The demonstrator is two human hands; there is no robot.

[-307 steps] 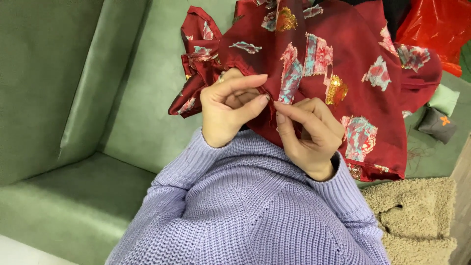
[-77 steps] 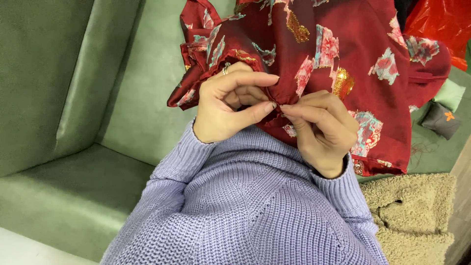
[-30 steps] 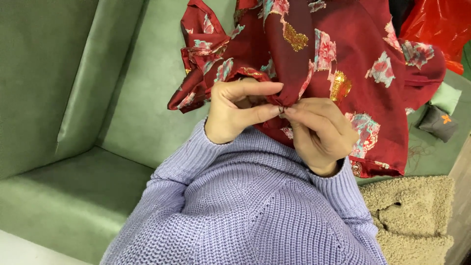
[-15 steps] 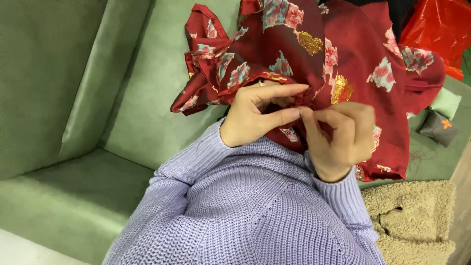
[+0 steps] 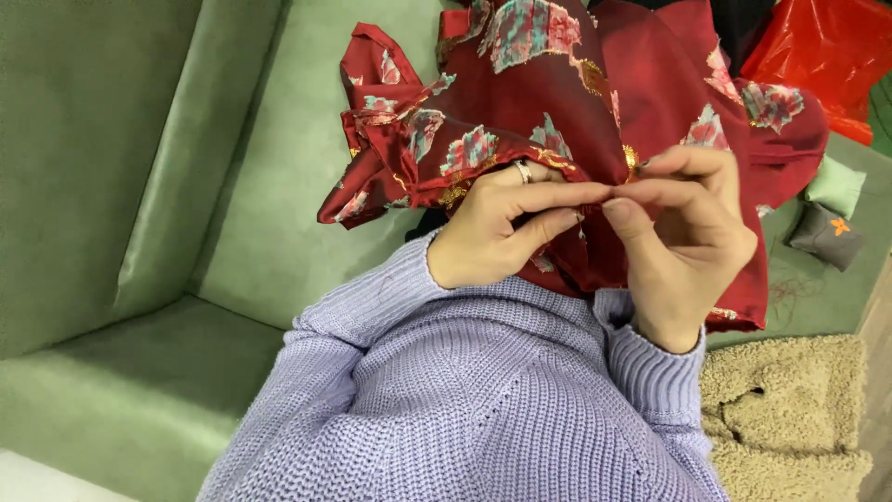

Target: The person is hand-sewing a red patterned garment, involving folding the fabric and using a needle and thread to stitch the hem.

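Nearest the camera, bottom centre of frame: lilac knitted sweater [image 5: 465,400], both sleeves running up toward frame centre.

Left hand [image 5: 497,228] is seen just left of centre, a ring [image 5: 523,171] worn on one finger. Thumb and forefinger are pressed together on a fold of the dark red patterned fabric [image 5: 557,102]; hand is clamped on the cloth.

Right hand [image 5: 688,232] is seen just right of centre, fingers curled, thumb and forefinger tips pinched shut on the same fold, right beside the left fingertips. Both pinches meet at about frame centre. What lies between the fingertips besides cloth cannot be told.

The fabric is held up in the upper centre, draped over and behind both hands, spread from upper left of centre to the right side. Teal-pink floral patches and gold edging are seen on it. Its lower edge hangs below the right wrist.

Lower right: a beige fleecy item [image 5: 790,418] is laid beside the right sleeve.

Left half and behind: green sofa [image 5: 139,186], seat and backrest.

Right edge, further back: a small dark grey pouch [image 5: 822,237] with an orange mark, a pale green cushion [image 5: 836,186] just above it.

Top right corner: red plastic bag [image 5: 827,56].
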